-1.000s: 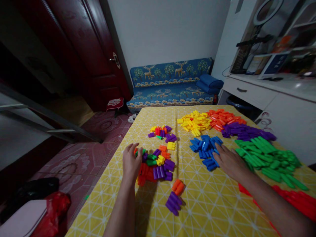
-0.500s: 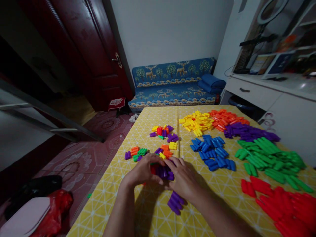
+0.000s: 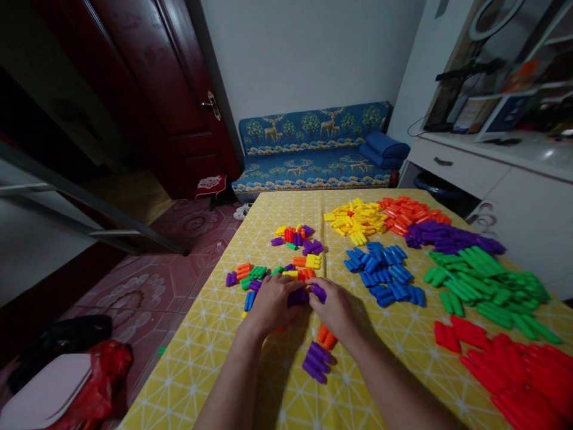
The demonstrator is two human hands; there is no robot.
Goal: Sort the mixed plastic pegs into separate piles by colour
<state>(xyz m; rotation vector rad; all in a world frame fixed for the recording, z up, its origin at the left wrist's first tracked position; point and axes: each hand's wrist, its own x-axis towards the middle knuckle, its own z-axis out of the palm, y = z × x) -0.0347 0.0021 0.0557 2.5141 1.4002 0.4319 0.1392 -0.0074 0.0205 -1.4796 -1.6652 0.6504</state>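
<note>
1. We see a table [image 3: 277,221] under a yellow patterned cloth, with a blue sofa [image 3: 313,149] beyond its far end, a dark red door [image 3: 179,101] on the left and a white cabinet [image 3: 505,185] on the right.
2. Sorted piles of plastic pegs lie across the right half: a red pile [image 3: 514,364] nearest us, then a green pile [image 3: 483,280], a purple pile [image 3: 447,237], an orange pile [image 3: 409,214] and a yellow pile [image 3: 356,220] at the far end, with a blue pile [image 3: 385,272] nearer the middle.
3. The mixed pile [image 3: 273,273], with pegs of many colours, lies left of the centre fold, just beyond our hands; a smaller mixed cluster [image 3: 298,237] lies farther off.
4. Our left hand [image 3: 271,301] rests palm down on the near edge of the mixed pile, fingers curled over pegs there; we cannot tell whether it grips any.
5. Our right hand [image 3: 335,307] sits just beside it, its fingertips pinching a purple peg [image 3: 319,291].
6. Between the two hands lie more purple pegs [image 3: 298,297], touching the left fingers.
7. Nearer us, between the forearms, lie a few orange pegs [image 3: 326,337] and a purple bunch [image 3: 316,361], close together.
</note>
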